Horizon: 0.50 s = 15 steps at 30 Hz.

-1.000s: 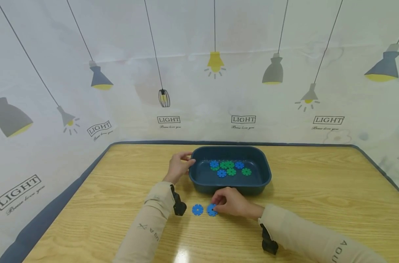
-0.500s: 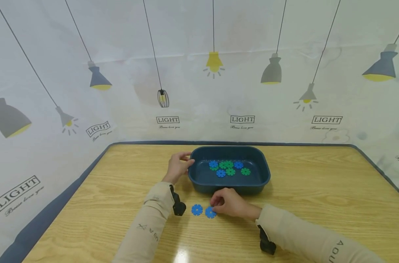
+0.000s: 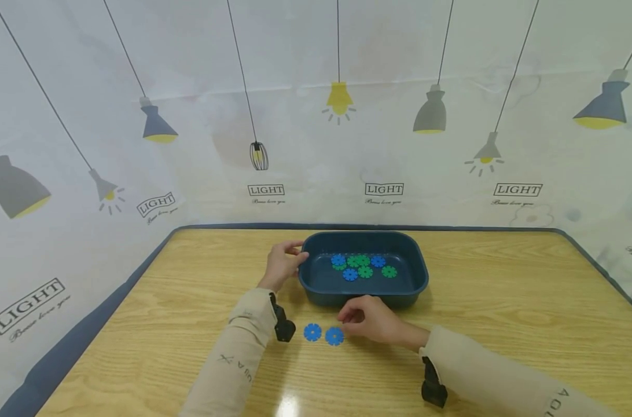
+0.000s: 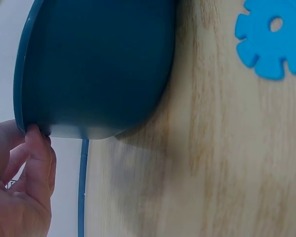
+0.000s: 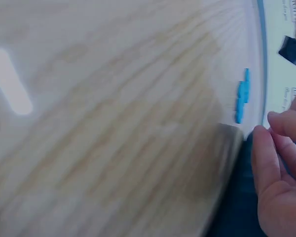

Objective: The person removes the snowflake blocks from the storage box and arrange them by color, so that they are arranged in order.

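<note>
A dark blue plastic tub [image 3: 365, 300] stands on the table, with blue notched building discs [image 3: 350, 274] and green ones [image 3: 365, 271] lying inside. My left hand [image 3: 283, 263] holds its left end, thumb at the rim; the left wrist view shows the fingertips [image 4: 34, 132] at the tub's edge. In front of the tub, two blue notched discs lie flat side by side, a left one [image 3: 308, 336] and a right one [image 3: 330, 340]. Just right of the latter is my right hand [image 3: 375, 324], fingers loosely bent and nothing in them.
The wooden table [image 3: 503, 301] ends at a dark blue edge [image 3: 243, 226] along the back. Behind it hangs a pale sheet [image 3: 295, 133] printed with lamps. Black camera mounts [image 3: 284, 325] sit on both wrists.
My right hand has let go of the right blue disc and drawn slightly right. That disc lies a little left of where it was. The left hand and tub stay put.
</note>
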{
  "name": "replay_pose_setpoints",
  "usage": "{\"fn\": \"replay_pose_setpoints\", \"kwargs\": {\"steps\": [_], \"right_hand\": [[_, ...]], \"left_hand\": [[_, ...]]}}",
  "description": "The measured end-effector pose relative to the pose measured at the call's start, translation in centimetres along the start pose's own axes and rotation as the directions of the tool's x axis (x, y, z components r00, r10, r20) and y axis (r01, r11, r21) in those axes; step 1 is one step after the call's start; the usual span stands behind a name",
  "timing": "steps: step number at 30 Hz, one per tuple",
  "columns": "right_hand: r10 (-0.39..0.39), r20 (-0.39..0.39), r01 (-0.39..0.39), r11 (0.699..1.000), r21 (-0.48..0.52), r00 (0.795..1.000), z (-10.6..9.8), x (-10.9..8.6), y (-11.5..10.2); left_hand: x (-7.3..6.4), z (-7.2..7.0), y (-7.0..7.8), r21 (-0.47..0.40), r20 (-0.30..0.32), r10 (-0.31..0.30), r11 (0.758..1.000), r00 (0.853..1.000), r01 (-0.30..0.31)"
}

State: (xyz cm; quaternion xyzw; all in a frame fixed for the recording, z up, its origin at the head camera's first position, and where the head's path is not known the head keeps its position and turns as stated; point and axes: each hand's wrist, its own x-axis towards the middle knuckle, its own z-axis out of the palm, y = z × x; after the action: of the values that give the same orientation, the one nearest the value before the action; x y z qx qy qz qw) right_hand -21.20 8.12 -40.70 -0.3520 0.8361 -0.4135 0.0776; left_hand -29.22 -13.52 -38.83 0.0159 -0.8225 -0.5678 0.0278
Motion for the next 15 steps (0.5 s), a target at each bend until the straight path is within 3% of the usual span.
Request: {"fn": "replay_pose_setpoints", "kwargs": {"steps": [7, 15], "right_hand": [[-0.001, 0.014, 0.001, 0.999, 0.033, 1.0, -2.2, -1.1, -1.4], [-0.007, -0.003, 0.007, 0.998, 0.057, 1.0, -5.0, -1.0, -1.6]], "left_hand": [[0.0, 0.0, -0.1, -0.018, 0.002, 0.003, 1.0, 1.0, -0.003], [0.0, 0.1, -0.1, -0.013, -0.007, 0.003, 1.0, 1.0, -0.003]]}}
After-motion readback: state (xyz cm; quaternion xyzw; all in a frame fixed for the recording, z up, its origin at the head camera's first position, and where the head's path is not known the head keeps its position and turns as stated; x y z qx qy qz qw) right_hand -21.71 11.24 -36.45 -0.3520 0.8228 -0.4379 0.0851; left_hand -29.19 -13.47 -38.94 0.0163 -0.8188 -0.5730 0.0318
